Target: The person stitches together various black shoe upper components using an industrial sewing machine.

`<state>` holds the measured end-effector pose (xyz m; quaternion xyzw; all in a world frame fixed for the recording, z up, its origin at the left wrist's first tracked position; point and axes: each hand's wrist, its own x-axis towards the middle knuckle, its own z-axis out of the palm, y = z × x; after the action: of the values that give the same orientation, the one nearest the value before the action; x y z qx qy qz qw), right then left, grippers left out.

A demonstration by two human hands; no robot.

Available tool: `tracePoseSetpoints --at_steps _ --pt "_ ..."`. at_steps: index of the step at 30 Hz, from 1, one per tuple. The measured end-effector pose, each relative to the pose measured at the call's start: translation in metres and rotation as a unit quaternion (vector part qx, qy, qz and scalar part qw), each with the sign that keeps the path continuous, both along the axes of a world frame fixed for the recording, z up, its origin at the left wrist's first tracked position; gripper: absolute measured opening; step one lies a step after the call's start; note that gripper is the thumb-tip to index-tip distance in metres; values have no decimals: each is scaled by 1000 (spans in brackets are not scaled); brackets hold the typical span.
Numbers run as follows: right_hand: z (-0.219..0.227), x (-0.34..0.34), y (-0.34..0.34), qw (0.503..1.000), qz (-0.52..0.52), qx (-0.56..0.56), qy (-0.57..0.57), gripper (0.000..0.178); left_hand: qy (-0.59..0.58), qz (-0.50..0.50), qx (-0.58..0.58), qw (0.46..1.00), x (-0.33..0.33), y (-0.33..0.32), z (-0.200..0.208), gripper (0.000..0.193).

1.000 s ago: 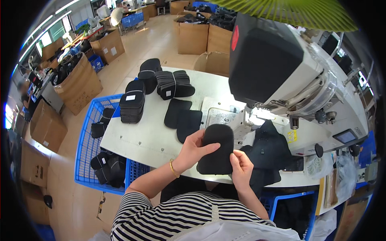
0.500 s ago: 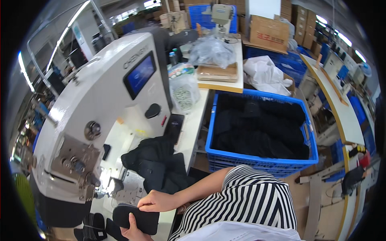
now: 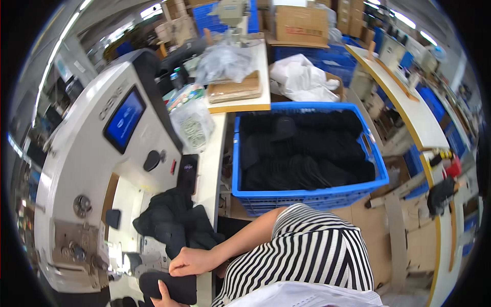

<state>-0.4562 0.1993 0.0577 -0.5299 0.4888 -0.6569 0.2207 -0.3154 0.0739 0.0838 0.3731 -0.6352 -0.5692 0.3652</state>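
A flat black fabric piece with a rounded end [image 3: 176,289] is held low in the view, beside the sewing machine's lit needle area [image 3: 127,262]. My left hand [image 3: 164,298] grips it from the near side, thumb lying across its top. Curled at its far right edge, my right hand [image 3: 192,262] has its fingers closed on that edge; the fingertips are partly hidden. Just beyond my right hand lies a heap of black fabric pieces [image 3: 171,217] on the white machine table. More dark pieces [image 3: 123,302] show at the lower edge.
The large white sewing machine [image 3: 66,179] with a blue-lit screen [image 3: 124,120] stands at left. A phone [image 3: 188,173] and a plastic bag of pale rings [image 3: 193,128] lie on the table. A blue crate [image 3: 307,193] of black pieces stands at right, near a white sack [image 3: 304,79].
The view has turned, so the crate and table sit further left. Both hands still hold the black piece close to the machine; my right hand's fingers look more curled.
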Motion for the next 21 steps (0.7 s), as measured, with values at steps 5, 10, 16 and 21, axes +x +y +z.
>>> tracePoseSetpoints --at_steps 5,10,16,21 --pt "2 -10 3 998 -38 -7 40 16 129 -12 54 990 -7 25 9 28" --pt "7 -2 -14 1000 7 15 25 15 142 -12 12 990 12 20 16 29" --pt "4 22 -27 999 10 26 21 16 120 52 -2 991 34 19 20 30" --pt "8 27 -22 965 157 161 -138 21 136 84 16 987 45 7 19 33"
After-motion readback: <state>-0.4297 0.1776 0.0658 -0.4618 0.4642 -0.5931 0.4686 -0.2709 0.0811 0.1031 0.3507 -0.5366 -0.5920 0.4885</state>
